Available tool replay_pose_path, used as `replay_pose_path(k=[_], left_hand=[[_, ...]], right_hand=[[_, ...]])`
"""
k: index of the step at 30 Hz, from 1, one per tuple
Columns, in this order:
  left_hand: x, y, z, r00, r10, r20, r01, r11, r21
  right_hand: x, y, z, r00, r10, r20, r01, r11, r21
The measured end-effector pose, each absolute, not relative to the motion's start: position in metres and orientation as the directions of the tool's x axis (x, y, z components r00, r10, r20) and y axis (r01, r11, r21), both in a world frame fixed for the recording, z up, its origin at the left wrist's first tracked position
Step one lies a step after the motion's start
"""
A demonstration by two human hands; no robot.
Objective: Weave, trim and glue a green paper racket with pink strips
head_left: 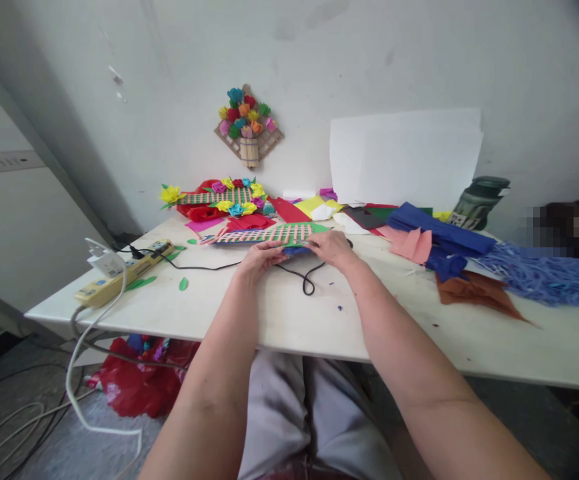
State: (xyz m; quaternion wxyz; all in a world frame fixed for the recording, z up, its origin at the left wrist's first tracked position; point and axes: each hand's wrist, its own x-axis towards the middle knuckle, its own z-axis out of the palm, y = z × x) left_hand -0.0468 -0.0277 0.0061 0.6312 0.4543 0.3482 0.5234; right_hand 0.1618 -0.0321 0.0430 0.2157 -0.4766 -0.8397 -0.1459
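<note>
A flat woven paper lattice (pixel 269 234) of pink and green strips lies on the white table (pixel 319 320) in front of me. My left hand (pixel 260 256) has its fingers curled over the lattice's near edge. My right hand (pixel 330 248) rests on the same edge just to the right, fingers bent onto it, with a bit of blue paper under them. A black cable (pixel 305 277) loops on the table right below both hands.
A second lattice with paper flowers (pixel 222 197) sits behind, and a flower plaque (pixel 248 125) hangs on the wall. Coloured paper sheets (pixel 419 233), blue shredded paper (pixel 544 273) and a dark jar (pixel 479 200) lie right. A yellow power strip (pixel 119 277) sits left. Red bag under table.
</note>
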Motion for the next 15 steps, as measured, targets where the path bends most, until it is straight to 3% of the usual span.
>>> replay_pose_path(k=[15], left_hand=[[-0.0442,-0.0291,0.0074,0.219,0.976,0.005,-0.32,0.067,0.945]], right_hand=[[0.1578,-0.0351,0.0423,-0.418,0.757,0.503,0.889,0.454,0.055]])
